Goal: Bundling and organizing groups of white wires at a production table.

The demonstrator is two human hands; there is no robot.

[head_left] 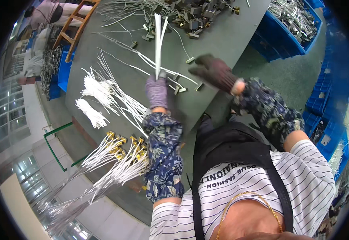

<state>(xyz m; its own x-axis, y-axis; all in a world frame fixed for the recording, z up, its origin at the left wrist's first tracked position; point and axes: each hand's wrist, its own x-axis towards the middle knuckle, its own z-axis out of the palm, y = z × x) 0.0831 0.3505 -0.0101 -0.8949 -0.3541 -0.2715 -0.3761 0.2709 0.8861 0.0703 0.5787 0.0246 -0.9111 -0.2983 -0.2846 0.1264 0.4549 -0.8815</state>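
Note:
My left hand (157,93), in a purple glove, is closed around a bundle of white wires (158,46) that points away from me over the grey table (206,108). Loose white wires with small metal-like end pieces (180,89) lie beside and partly behind this hand. To the right, my right hand (215,73), in a dark maroon glove, is raised near the table edge and slightly blurred. Its fingers look apart, and nothing shows between them. Just beyond its fingertips lies a small end piece (190,60) on a thin wire.
A heap of wired blocks (194,18) covers the far table. White wire bundles (98,90) lie at left, above gold-ended bundles (116,164). Blue crates (280,42) stand at right. A wooden ladder (75,28) and another person (64,14) are at far left.

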